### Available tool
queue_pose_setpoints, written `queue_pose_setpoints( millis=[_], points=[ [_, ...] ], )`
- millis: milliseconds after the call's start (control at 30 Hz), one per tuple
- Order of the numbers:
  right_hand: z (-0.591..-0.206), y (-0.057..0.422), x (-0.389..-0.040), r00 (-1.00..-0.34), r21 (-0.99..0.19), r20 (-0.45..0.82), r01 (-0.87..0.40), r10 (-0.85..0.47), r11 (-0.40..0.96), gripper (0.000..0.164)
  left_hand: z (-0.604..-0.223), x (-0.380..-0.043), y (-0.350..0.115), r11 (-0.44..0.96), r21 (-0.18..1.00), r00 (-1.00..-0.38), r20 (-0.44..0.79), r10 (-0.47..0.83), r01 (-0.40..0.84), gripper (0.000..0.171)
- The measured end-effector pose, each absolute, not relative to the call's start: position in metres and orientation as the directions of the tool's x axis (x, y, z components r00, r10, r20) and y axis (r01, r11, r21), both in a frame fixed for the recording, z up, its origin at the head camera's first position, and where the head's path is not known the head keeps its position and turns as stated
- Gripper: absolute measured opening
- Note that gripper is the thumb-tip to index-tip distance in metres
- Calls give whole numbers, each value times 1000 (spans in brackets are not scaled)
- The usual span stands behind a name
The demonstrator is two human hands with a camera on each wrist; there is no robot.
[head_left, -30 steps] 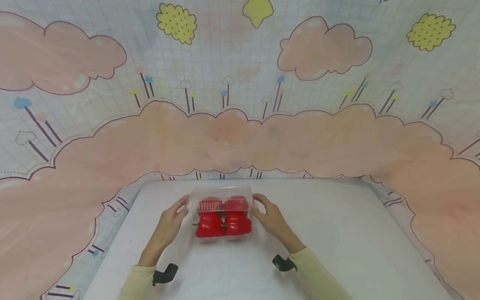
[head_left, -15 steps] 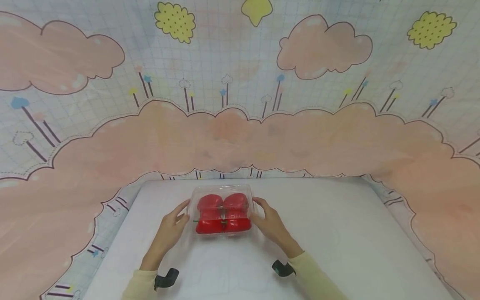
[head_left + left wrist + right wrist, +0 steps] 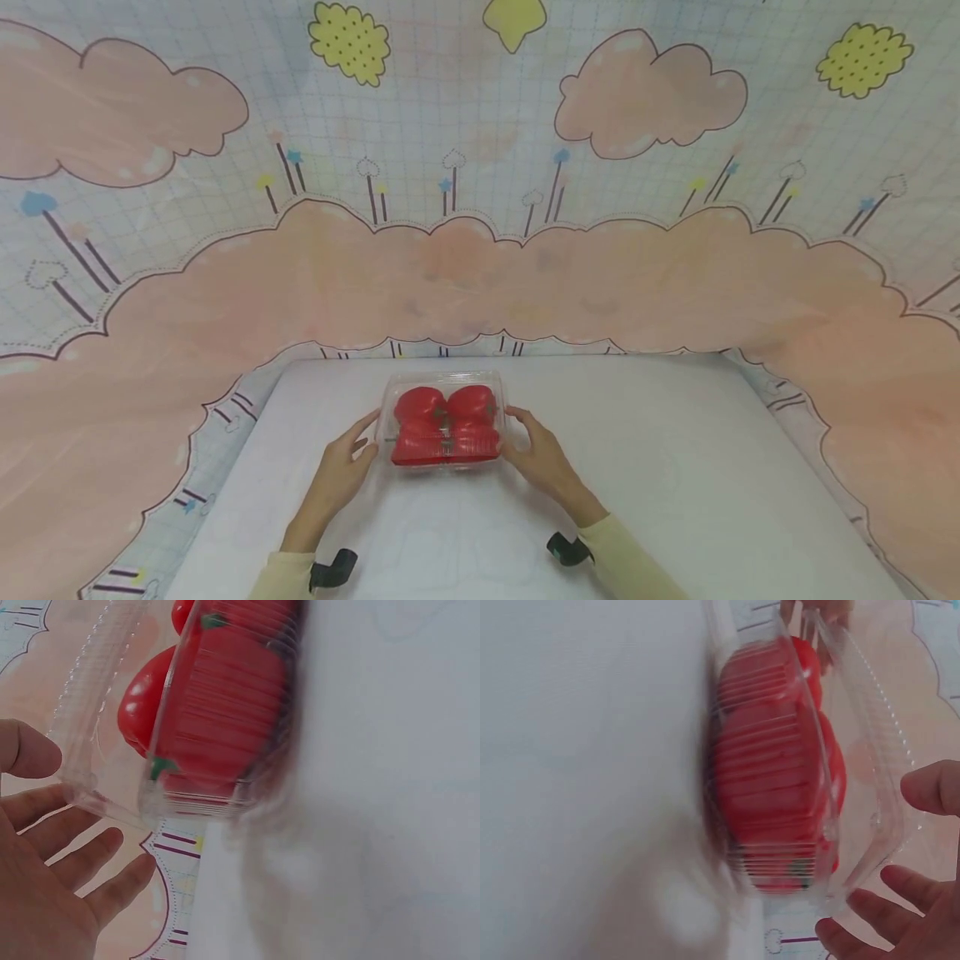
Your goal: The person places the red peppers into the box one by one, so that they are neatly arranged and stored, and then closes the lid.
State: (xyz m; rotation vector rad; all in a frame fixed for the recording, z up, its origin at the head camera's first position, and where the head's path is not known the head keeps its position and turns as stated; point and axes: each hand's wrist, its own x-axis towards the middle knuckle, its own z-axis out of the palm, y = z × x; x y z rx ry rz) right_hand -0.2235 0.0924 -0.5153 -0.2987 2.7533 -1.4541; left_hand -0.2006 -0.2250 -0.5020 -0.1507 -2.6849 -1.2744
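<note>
Several red bell peppers (image 3: 420, 406) with green stems sit in two rows inside a clear plastic container (image 3: 232, 727). Its hinged clear lid (image 3: 397, 379) leans down over them, and both wrist views show a gap between the lid's rim and the base. At the lid's left side is my left hand (image 3: 336, 471), thumb and forefinger at its corner, the other fingers spread below. My right hand (image 3: 546, 460) holds the opposite side, its thumb (image 3: 934, 787) on the lid's edge and the fingers beneath.
The container stands toward the back of a white table (image 3: 675, 483). A patterned cloth (image 3: 525, 283) with pink clouds hangs behind and beside the table. Black wrist devices (image 3: 334, 570) are strapped at both sleeves.
The lid has swung forward and down; its ribbed front edge now lies over the front peppers. Both hands have come down and slightly nearer with it, still at its sides.
</note>
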Motion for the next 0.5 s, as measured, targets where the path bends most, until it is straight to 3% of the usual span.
queue_pose_setpoints(
  millis=[500],
  points=[
    [-533, 97, -224, -967, -810, 136, -233, -214, 538, 58, -518, -195, -230, 636, 769, -997, 82, 4, 66, 47]
  ],
)
